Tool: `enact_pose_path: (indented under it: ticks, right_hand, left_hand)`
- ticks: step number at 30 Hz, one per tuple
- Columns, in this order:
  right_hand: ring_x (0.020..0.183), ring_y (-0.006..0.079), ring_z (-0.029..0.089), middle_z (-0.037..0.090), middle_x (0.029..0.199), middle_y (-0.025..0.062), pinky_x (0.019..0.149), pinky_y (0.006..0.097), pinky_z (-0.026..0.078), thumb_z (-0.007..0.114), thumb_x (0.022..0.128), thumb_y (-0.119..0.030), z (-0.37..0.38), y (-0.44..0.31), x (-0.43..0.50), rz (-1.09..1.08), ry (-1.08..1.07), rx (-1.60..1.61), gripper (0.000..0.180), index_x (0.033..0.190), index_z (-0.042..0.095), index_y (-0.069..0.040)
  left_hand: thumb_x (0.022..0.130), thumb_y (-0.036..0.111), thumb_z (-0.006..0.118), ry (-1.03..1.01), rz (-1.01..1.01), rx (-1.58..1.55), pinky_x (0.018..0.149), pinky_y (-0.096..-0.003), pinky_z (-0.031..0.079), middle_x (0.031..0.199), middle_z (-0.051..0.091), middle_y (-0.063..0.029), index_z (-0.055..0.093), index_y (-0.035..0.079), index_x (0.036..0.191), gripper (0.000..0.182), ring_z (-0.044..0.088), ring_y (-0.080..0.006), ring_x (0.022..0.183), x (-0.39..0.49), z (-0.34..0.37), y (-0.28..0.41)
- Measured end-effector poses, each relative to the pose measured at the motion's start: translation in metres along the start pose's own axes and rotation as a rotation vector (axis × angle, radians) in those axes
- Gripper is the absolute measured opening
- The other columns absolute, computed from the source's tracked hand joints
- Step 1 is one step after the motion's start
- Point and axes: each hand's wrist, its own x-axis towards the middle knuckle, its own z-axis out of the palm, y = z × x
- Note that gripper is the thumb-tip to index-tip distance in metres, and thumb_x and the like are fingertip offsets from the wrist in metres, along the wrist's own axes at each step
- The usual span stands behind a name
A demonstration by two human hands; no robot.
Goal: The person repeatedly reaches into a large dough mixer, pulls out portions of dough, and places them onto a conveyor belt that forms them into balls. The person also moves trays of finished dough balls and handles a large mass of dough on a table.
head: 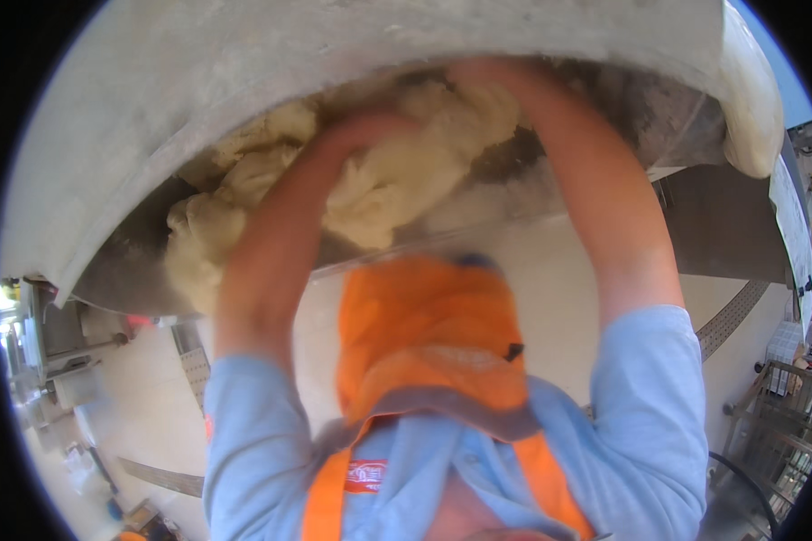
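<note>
A large mass of pale dough [413, 176] lies in a metal trough or bowl [514, 193], under the curved edge of a big grey metal surface [243, 61]. My left hand [386, 125] is blurred and pressed against the top of the dough, its fingers not distinct. Farther forward, my right hand [484, 71] touches the dough's far right part, with its fingers hidden by the dough and the grey edge. At the left, a lobe of dough [199, 250] hangs beside my left forearm. I wear an orange apron [433, 324] over a blue shirt.
A smooth off-white lump [751, 115] hangs over the grey surface's right end. Below spreads a pale floor [155, 406] with perforated drain strips [731, 321]. A wheeled metal rack [778, 412] stands at the right, and blurred equipment [68, 351] at the left.
</note>
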Motion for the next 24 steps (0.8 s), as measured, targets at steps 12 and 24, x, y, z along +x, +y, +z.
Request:
enact_pose_path:
  ticks: [12, 24]
  right_hand:
    - [0.085, 0.0344, 0.067, 0.069, 0.092, 0.017, 0.07, 0.0379, 0.054, 0.063, 0.089, -0.011, -0.005, -0.021, -0.296, 0.262, 0.46, 0.706, 0.024, 0.111, 0.064, -0.003]
    - [0.084, 0.0408, 0.064, 0.067, 0.087, 0.0209, 0.076, 0.0477, 0.051, 0.057, 0.09, -0.021, 0.08, -0.06, -0.102, 0.086, 0.498, 0.728, 0.023, 0.105, 0.067, -0.007]
  left_hand:
    - [0.079, 0.048, 0.076, -0.027, -0.118, 0.123, 0.096, -0.0347, 0.047, 0.113, 0.068, -0.0161, 0.051, 0.001, 0.135, 0.077, 0.069, -0.0242, 0.09, -0.166, -0.051, 0.053]
    - [0.078, 0.047, 0.072, 0.097, 0.221, 0.444, 0.09, -0.0358, 0.049, 0.125, 0.062, -0.0114, 0.055, 0.007, 0.131, 0.069, 0.062, -0.0221, 0.106, -0.073, -0.079, 0.073]
